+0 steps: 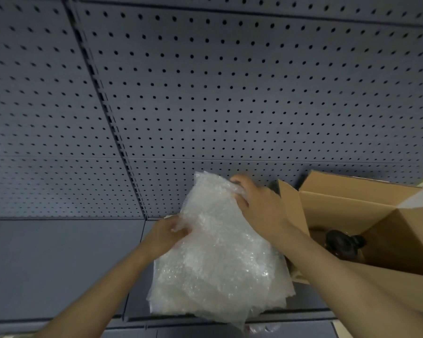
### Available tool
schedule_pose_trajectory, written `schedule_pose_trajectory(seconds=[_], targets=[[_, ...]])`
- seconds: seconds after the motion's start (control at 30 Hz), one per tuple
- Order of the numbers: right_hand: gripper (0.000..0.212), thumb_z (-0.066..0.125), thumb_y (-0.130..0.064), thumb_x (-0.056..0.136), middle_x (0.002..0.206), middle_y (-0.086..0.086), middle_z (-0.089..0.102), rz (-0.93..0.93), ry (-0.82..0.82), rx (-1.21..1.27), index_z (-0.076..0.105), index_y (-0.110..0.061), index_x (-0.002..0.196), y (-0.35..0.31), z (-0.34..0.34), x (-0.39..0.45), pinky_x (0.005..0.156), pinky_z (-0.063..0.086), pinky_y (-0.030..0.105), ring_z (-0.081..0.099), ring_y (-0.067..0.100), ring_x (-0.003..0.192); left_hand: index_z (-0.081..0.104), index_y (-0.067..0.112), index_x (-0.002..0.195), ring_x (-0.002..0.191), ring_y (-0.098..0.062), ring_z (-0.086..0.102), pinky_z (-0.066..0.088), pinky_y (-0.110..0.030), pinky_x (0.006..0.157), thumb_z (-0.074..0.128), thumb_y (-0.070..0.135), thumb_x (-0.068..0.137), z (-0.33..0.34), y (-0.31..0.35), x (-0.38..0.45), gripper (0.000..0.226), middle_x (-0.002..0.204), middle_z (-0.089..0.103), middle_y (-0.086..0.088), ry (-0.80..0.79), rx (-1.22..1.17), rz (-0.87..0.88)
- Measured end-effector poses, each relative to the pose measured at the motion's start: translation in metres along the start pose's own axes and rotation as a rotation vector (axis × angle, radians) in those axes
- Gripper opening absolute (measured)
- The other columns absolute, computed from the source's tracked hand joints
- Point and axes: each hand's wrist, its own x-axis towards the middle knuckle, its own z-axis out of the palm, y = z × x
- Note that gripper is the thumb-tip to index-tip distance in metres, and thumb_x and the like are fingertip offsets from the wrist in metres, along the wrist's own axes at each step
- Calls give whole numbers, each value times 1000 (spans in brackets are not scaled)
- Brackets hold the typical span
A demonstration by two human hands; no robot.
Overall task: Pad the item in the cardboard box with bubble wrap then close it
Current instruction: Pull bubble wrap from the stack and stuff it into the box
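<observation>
Holding the bubble wrap [220, 254] with both hands, I have it lifted in front of me, a thick stack of clear sheets that hangs down toward my body. Its lower edge is loose and wavy, and it covers a part of the grey shelf [59, 264] below. My left hand [167, 234] is closed on the left edge of the stack, about halfway up, with the thumb on the side facing me and the fingers behind the plastic. My right hand [257, 201] is closed on the upper right corner, the fingers curled over the top of the sheets. My right forearm crosses in front of the near left side of the cardboard box [381, 230].

This box stands just to the right of the wrap, on the same shelf. It is open: one flap stands up at the left, close to my right wrist, and another flap leans away at the far side. Deep inside, on the bottom, lies the item [342, 242], dark and rounded; I cannot tell what it is. It has no wrap around it yet.

Behind everything rises the grey pegboard wall [205, 93], full of small holes in regular rows, with a vertical slotted rail [108, 113] dividing the panels at the left.
</observation>
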Motion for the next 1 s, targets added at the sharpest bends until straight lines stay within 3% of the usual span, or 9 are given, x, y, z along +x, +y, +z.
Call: schedule_pose_trajectory(seconds=[0.1, 0.23, 0.37, 0.5, 0.6, 0.7, 0.8, 0.93, 1.0], targets=[[32, 45, -25, 99, 94, 7, 68, 41, -38, -43, 42, -25, 130, 8, 19, 1, 62, 46, 33, 64, 28, 78, 58, 19, 98, 83, -17, 59, 56, -33, 76, 70, 27, 85, 7, -18, 7, 19, 100, 59, -1, 144, 139, -44], [36, 46, -24, 98, 105, 9, 66, 104, -80, -38, 39, -24, 134, 21, 38, 3, 61, 44, 31, 63, 27, 85, 58, 16, 88, 84, -19, 59, 43, -15, 64, 72, 24, 83, 12, -23, 5, 17, 96, 63, -5, 197, 182, 9], [58, 51, -28, 97, 150, 8, 37, 114, -166, -91, 25, -19, 148, 29, 50, 0, 107, 37, 37, 38, 28, 133, 56, 12, 85, 76, -24, 67, 41, -14, 50, 64, 21, 89, 12, -22, 6, 13, 100, 64, -11, 150, 117, -50], [58, 45, -28, 99, 161, 5, 8, 107, -216, -129, 19, -19, 151, 32, 55, -20, 118, 16, 35, 11, 26, 147, 54, 13, 94, 66, -20, 67, 47, -24, 64, 60, 19, 93, 6, -26, 6, 9, 101, 70, -11, 71, -169, -160], [48, 49, -27, 97, 154, 5, 27, 312, -132, 28, 36, -16, 142, 38, 71, -45, 113, 28, 31, 27, 24, 141, 58, 12, 97, 76, -22, 65, 49, -29, 73, 62, 18, 92, -2, -37, 7, 8, 99, 69, -13, 53, -392, -266], [19, 54, -23, 95, 106, 9, 59, 607, 15, 245, 57, -10, 108, 48, 84, -69, 84, 46, 30, 60, 29, 104, 62, 7, 108, 84, -28, 62, 52, -36, 82, 62, 14, 92, -10, -48, 10, 18, 105, 68, -20, 26, -594, -380], [25, 46, -23, 99, 90, 14, 64, 880, -140, 511, 57, -8, 83, 55, 90, -80, 76, 47, 31, 62, 28, 86, 58, -2, 118, 91, -32, 61, 50, -43, 92, 59, 11, 93, -13, -56, 13, 29, 111, 66, -25, 23, -607, -455], [46, 50, -46, 95, 83, 16, 67, 1274, -383, 1003, 61, -1, 92, 44, 94, -84, 64, 56, 36, 64, 29, 74, 62, -5, 107, 57, -23, 67, 57, -31, 63, 53, 9, 96, -14, -57, 14, 20, 78, 68, -16, -2, -672, -578], [50, 58, -50, 89, 85, 16, 66, 1341, -461, 1177, 59, -1, 97, 40, 95, -83, 63, 56, 35, 64, 29, 75, 60, -5, 114, 58, -22, 67, 59, -29, 58, 54, 9, 95, -15, -61, 14, 24, 84, 66, -16, -14, -721, -624]])
